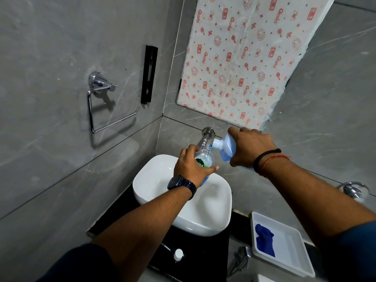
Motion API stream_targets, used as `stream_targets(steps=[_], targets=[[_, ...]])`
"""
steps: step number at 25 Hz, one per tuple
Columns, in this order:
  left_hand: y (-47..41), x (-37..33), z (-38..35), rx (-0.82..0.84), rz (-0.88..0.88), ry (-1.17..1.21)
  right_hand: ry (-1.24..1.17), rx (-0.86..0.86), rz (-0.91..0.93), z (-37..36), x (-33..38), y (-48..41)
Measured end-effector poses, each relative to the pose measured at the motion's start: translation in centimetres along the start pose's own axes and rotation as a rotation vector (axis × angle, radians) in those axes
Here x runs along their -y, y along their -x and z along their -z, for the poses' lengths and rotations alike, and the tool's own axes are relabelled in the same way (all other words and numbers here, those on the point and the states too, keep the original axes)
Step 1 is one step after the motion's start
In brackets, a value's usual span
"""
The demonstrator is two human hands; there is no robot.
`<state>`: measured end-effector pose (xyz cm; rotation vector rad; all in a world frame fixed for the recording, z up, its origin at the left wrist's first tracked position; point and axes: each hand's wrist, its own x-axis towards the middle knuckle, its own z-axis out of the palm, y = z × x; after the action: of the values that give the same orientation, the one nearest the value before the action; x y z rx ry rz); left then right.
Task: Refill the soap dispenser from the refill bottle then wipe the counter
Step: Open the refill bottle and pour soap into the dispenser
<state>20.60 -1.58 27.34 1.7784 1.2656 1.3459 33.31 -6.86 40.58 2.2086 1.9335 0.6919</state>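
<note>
Nearest, on the black counter point(203, 259) in front of the basin, lies a small white cap point(178, 253) with what looks like the pump tube beside it; they are probably put there so the openings stay free and nothing rolls into the basin. To the right a white tray point(293, 263) holds a blue cloth point(264, 240), most likely kept ready for the wiping, which is not yet begun.

Further on, above the white basin point(154, 180), the left hand point(190, 167) is wrapped around the dispenser point(204, 159), a clear bottle with a green label and some blue liquid at the bottom. It is held over the basin, I think so that any drip falls there and not on the counter.

The right hand point(249, 148) is closed around the refill bottle point(225, 146), tilted with its white neck down toward the dispenser's mouth, very near or touching it. Whether liquid runs now, I cannot tell. Behind them the tap point(206, 137) comes out of the wall, close to both bottles.
</note>
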Motion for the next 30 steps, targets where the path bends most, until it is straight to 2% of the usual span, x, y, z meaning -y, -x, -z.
stream_targets(steps=[30], targets=[[0.06,0.35,-0.08,0.006,0.004,-0.013,-0.004,0.001,0.002,-0.02,0.39,0.15]])
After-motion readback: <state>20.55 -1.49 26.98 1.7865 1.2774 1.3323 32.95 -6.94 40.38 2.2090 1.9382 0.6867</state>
